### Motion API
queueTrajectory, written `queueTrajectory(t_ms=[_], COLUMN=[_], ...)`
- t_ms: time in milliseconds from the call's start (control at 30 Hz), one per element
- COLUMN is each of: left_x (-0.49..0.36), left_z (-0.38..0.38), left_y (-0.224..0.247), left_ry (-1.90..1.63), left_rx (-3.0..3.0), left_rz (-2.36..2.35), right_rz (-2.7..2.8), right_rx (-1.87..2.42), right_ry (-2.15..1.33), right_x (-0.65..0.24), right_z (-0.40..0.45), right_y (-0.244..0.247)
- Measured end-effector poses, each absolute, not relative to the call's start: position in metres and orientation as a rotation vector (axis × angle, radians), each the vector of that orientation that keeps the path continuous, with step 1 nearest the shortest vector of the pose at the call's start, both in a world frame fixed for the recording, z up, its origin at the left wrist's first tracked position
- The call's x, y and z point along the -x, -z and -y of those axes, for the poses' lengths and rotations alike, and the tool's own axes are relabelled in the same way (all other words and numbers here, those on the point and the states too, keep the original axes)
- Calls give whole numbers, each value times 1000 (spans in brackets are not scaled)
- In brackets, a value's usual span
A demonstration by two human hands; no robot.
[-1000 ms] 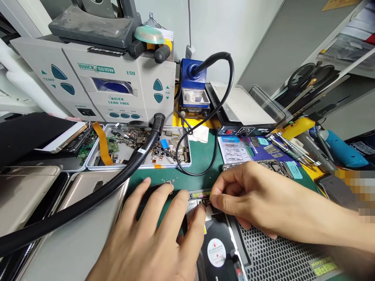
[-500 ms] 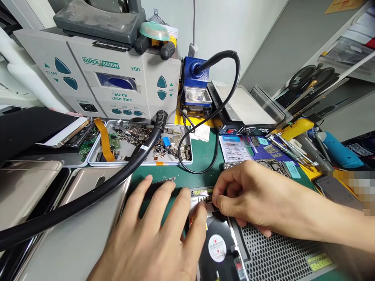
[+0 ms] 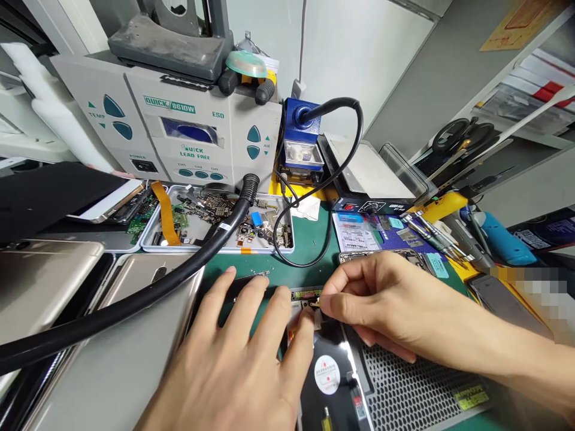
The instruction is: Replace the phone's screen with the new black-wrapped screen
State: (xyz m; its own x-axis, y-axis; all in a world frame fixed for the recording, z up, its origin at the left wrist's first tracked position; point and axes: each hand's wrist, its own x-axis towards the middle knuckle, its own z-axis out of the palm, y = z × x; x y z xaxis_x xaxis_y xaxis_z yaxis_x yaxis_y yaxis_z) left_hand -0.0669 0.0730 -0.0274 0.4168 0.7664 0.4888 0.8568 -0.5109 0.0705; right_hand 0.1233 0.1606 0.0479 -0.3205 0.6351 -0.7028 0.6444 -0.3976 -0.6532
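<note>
My left hand (image 3: 242,353) is spread with the fingers apart, its index fingertip resting on the upper end of a black phone part (image 3: 335,341) with a round white sticker (image 3: 326,375). Beside it, my right hand (image 3: 377,299) pinches a small piece at the phone part's top edge; the fingertips mostly hide that piece. A perforated grey plate (image 3: 413,383) lies under my right wrist, with the phone part along its left side. Behind my left fingers is a thin dark strip (image 3: 242,286).
A grey hot-air station (image 3: 179,131) stands at the back left, its black hose (image 3: 135,302) crossing over phone shells (image 3: 121,323). Behind my hands are a tray of circuit boards (image 3: 215,246), a blue soldering unit (image 3: 302,133) and a heating plate (image 3: 363,170). Screwdrivers (image 3: 438,239) lie at right.
The view has shifted and tilted slightly. My right fingertips have moved a little left along the top of the phone part, and a small golden piece now shows at them. My left hand stays spread.
</note>
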Motion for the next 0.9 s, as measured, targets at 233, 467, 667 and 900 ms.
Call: queueTrajectory(t_ms=[233, 467, 667, 900], left_x=[64, 64, 64, 64], left_z=[-71, -70, -73, -74], left_y=[20, 17, 15, 16], left_ry=[646, 639, 594, 534], left_rx=[2483, 2481, 2491, 2517], left_rz=[1521, 1522, 1495, 1521], right_rz=[-1753, -1768, -1776, -1731], right_rx=[-1713, -1603, -1580, -1720], right_ry=[1796, 1681, 1720, 1834], right_x=[-111, -108, -109, -125], right_z=[-154, -157, -157, -156], right_y=[-48, -55, -57, -45])
